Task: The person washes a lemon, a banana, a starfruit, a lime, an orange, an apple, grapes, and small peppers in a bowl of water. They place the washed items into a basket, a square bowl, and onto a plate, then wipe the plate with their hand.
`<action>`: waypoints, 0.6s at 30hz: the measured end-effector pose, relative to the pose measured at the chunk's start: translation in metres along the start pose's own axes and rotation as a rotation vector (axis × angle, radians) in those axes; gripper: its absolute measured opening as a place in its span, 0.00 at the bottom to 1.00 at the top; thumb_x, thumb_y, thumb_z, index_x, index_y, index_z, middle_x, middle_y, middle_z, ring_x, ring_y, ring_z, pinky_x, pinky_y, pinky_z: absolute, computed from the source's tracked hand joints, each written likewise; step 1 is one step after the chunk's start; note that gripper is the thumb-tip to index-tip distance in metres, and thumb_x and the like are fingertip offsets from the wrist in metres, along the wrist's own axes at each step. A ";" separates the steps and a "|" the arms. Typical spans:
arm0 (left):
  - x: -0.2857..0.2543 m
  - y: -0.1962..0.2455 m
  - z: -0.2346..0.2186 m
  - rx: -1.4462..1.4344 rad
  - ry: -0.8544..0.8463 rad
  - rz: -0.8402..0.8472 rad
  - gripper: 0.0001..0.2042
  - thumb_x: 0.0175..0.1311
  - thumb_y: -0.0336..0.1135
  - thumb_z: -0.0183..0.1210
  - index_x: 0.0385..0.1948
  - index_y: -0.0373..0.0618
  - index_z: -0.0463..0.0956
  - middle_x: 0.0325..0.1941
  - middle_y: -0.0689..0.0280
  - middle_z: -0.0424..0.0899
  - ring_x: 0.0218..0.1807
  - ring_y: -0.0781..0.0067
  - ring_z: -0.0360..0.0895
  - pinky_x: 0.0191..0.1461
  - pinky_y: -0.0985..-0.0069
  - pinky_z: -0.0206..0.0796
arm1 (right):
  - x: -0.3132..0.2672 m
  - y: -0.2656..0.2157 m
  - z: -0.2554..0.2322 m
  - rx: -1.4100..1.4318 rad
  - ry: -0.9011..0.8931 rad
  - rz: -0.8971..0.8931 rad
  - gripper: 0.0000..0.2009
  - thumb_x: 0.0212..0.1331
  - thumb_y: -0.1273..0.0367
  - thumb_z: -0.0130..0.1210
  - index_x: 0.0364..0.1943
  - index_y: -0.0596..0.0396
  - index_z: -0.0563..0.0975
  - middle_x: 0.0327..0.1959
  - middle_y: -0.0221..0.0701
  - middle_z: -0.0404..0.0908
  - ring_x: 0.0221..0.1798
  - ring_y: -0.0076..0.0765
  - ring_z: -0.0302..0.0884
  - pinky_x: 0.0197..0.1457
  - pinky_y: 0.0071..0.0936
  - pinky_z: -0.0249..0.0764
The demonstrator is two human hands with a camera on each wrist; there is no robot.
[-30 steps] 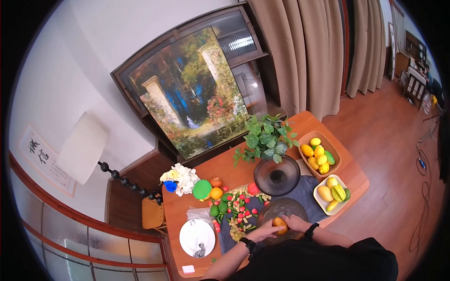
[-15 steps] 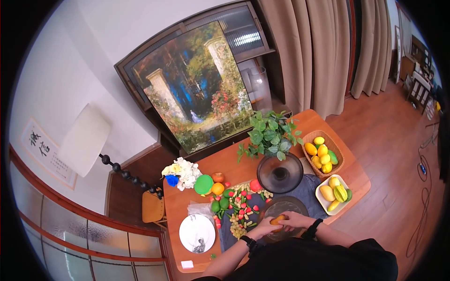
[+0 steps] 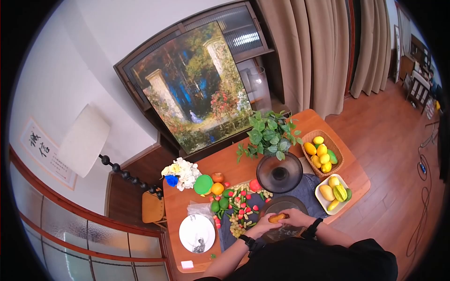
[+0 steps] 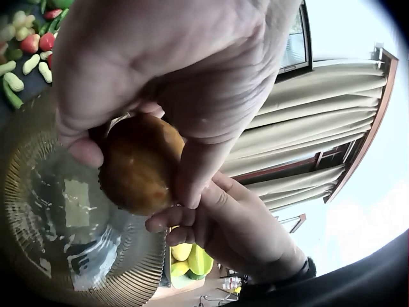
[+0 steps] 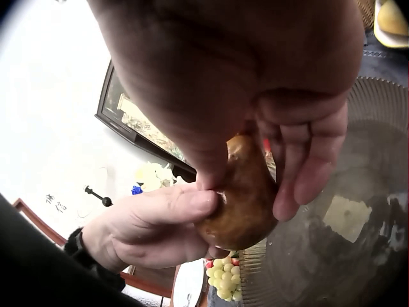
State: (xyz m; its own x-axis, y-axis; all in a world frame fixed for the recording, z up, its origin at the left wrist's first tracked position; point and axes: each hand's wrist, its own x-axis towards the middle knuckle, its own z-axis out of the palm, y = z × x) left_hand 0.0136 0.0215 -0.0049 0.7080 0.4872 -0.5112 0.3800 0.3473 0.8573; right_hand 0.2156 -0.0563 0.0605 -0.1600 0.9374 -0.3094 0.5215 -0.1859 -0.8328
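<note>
Both hands hold a glossy brown pear [image 3: 278,218] over a clear ribbed glass bowl [image 4: 25,185]. My left hand [image 3: 266,226] grips one end, with thumb and fingers on opposite sides of the pear, as the left wrist view shows. From the other side, my right hand [image 3: 297,218] has its thumb and fingers around the narrower end [image 5: 239,150]. The skin of the pear looks wet and shiny. Below it, the bowl holds what looks like water, with a pale square patch [image 4: 77,202] at its bottom. Part of the pear is hidden behind the fingers.
Left of the bowl lie small fruits and vegetables [image 3: 241,210] on a dark cloth, beside a white plate [image 3: 191,234]. A dark glass dish [image 3: 267,182] and leafy plant [image 3: 271,133] stand behind. Rightward are a fruit basket [image 3: 307,139] and a cream tray [image 3: 320,199].
The pear has been turned between the hands, from a rounder face to lying lengthwise across them. Both hands have shifted slightly upward in the head view, which itself moved a little.
</note>
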 end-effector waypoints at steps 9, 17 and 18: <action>-0.008 0.002 -0.001 0.065 0.083 -0.039 0.40 0.53 0.43 0.72 0.65 0.37 0.61 0.55 0.60 0.75 0.53 0.73 0.75 0.53 0.77 0.68 | -0.007 -0.008 -0.002 -0.164 0.151 -0.093 0.22 0.53 0.60 0.64 0.50 0.56 0.79 0.41 0.48 0.83 0.46 0.55 0.81 0.51 0.43 0.75; -0.008 -0.010 -0.008 0.023 0.139 -0.230 0.29 0.64 0.43 0.62 0.64 0.41 0.65 0.48 0.66 0.79 0.45 0.77 0.76 0.45 0.77 0.69 | -0.006 0.018 -0.015 -0.223 0.214 -0.031 0.23 0.46 0.65 0.67 0.50 0.56 0.79 0.41 0.45 0.84 0.46 0.53 0.81 0.52 0.41 0.76; -0.007 -0.011 -0.007 -0.007 0.175 -0.228 0.26 0.64 0.41 0.61 0.61 0.40 0.67 0.47 0.65 0.79 0.43 0.76 0.77 0.43 0.77 0.70 | -0.006 0.020 -0.018 -0.221 0.221 -0.024 0.23 0.46 0.65 0.67 0.50 0.56 0.79 0.41 0.45 0.84 0.46 0.53 0.81 0.52 0.41 0.76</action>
State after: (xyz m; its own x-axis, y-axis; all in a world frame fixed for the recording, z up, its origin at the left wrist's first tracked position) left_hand -0.0002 0.0198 -0.0114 0.4910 0.5269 -0.6937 0.5131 0.4686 0.7191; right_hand 0.2426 -0.0601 0.0537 -0.0005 0.9865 -0.1635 0.6933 -0.1175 -0.7110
